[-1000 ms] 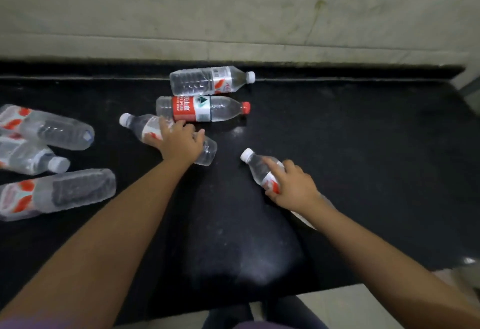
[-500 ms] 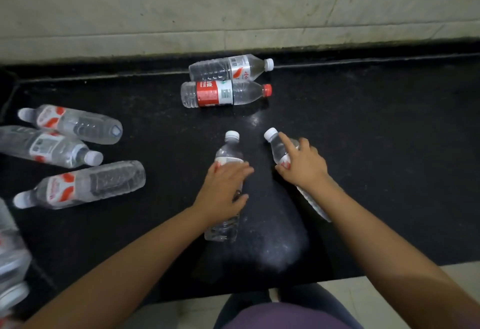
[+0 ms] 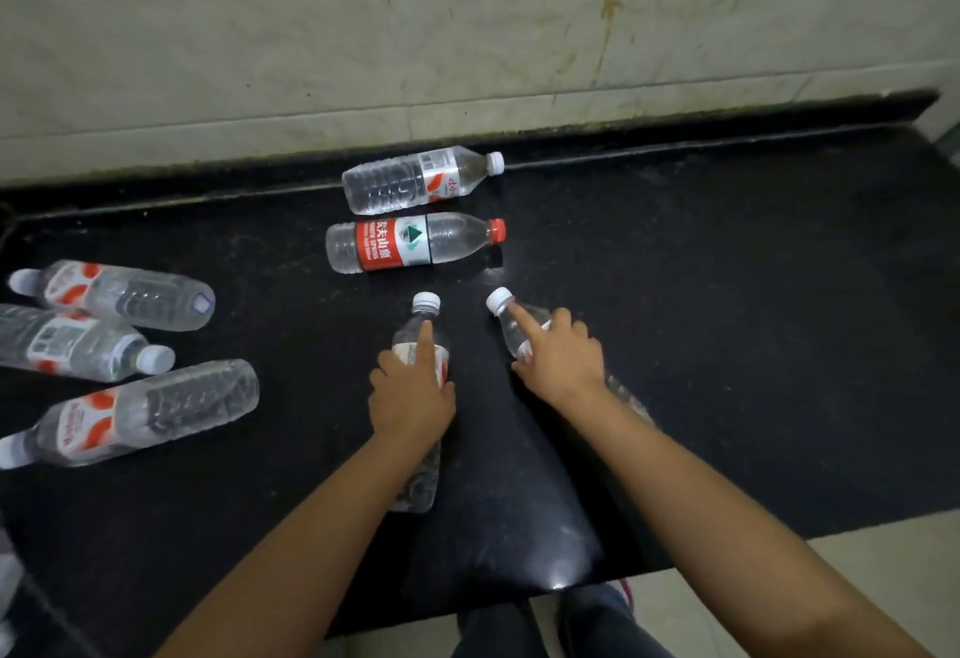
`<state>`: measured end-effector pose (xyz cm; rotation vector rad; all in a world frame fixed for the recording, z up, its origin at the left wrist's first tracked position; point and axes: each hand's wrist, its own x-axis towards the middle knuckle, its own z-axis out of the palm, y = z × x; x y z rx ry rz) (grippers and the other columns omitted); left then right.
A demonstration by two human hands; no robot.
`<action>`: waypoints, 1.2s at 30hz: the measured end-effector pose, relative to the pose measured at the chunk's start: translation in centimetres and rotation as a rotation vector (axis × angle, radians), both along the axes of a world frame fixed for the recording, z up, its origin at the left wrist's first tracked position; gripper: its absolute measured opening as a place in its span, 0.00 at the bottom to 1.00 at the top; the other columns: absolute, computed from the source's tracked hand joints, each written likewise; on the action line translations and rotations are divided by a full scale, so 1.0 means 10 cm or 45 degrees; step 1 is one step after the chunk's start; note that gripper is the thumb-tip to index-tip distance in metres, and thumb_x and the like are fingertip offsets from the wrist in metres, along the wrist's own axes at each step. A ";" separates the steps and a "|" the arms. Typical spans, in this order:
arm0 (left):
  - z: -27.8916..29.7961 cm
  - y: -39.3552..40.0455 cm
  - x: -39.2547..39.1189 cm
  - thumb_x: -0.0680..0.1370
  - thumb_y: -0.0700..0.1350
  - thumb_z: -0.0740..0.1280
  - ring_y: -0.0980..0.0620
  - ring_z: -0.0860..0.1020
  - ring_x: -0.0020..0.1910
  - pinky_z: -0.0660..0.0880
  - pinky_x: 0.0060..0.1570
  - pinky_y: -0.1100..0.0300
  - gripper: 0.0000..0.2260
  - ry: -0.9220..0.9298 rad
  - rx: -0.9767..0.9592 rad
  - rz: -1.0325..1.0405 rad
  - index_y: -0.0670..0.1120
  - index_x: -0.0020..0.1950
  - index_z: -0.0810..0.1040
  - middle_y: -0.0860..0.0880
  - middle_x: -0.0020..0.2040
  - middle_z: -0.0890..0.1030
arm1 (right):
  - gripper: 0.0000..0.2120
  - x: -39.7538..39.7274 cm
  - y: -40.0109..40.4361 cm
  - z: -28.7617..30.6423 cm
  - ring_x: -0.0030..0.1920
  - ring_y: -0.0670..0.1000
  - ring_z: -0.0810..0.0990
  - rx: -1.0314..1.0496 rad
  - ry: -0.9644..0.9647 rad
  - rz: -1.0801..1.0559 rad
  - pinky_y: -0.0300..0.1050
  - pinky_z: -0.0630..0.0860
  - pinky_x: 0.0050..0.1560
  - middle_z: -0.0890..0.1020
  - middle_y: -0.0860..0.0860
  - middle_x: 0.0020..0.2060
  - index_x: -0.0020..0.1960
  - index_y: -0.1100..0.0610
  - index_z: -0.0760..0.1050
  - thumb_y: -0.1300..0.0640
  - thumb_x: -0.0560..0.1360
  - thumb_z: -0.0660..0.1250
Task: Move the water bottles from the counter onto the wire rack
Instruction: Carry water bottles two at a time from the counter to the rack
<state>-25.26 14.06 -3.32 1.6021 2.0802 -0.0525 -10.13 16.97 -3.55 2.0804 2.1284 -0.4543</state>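
Seven bottles (image 3: 415, 179) lying on the counter (image 3: 727, 293), my left hand (image 3: 410, 397) gripping one, right hand (image 3: 563, 363) gripping another, forefingers straight along the necks.

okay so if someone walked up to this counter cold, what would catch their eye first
Probably the two hands at the middle of the black counter, each gripping a lying white-capped bottle: the left hand on one bottle, the right hand on another. Just behind them, the red-labelled bottle with a red cap stands out, lying beside a clear bottle near the wall. Three more bottles lie clustered at the left edge.
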 end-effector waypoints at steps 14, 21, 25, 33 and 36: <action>0.67 -0.17 1.80 0.77 0.50 0.61 0.42 0.65 0.64 0.68 0.63 0.52 0.33 -0.170 0.439 -0.350 0.53 0.75 0.45 0.40 0.68 0.59 | 0.34 1.73 -0.60 0.60 0.64 0.56 0.70 0.249 0.637 -0.238 0.47 0.72 0.58 0.65 0.56 0.67 0.74 0.43 0.51 0.47 0.74 0.65; 1.16 -0.39 3.53 0.78 0.50 0.60 0.40 0.64 0.64 0.68 0.62 0.52 0.32 -0.220 0.707 -0.415 0.51 0.76 0.45 0.40 0.69 0.58 | 0.34 3.48 -0.87 1.27 0.65 0.55 0.70 0.659 0.669 -0.264 0.47 0.70 0.59 0.65 0.56 0.67 0.74 0.44 0.52 0.48 0.73 0.66; 1.55 -0.42 4.38 0.78 0.50 0.61 0.39 0.64 0.65 0.67 0.62 0.51 0.32 -0.272 0.877 -0.447 0.51 0.76 0.46 0.39 0.69 0.58 | 0.34 4.32 -1.00 1.73 0.65 0.57 0.69 0.880 0.637 -0.299 0.48 0.69 0.60 0.66 0.58 0.66 0.74 0.46 0.53 0.50 0.73 0.67; 2.36 -0.27 5.67 0.76 0.48 0.64 0.38 0.68 0.59 0.69 0.56 0.49 0.33 -0.387 1.326 -0.617 0.54 0.74 0.47 0.35 0.65 0.64 | 0.34 5.57 -0.93 2.48 0.63 0.57 0.70 1.258 0.626 -0.320 0.42 0.66 0.54 0.67 0.60 0.65 0.74 0.49 0.55 0.51 0.73 0.68; 2.50 -0.12 6.09 0.75 0.47 0.66 0.36 0.69 0.57 0.70 0.55 0.48 0.34 -0.409 1.466 -0.681 0.60 0.72 0.47 0.34 0.63 0.66 | 0.35 5.99 -0.83 2.67 0.65 0.56 0.69 1.333 0.627 -0.334 0.45 0.68 0.57 0.66 0.59 0.66 0.74 0.48 0.53 0.50 0.73 0.67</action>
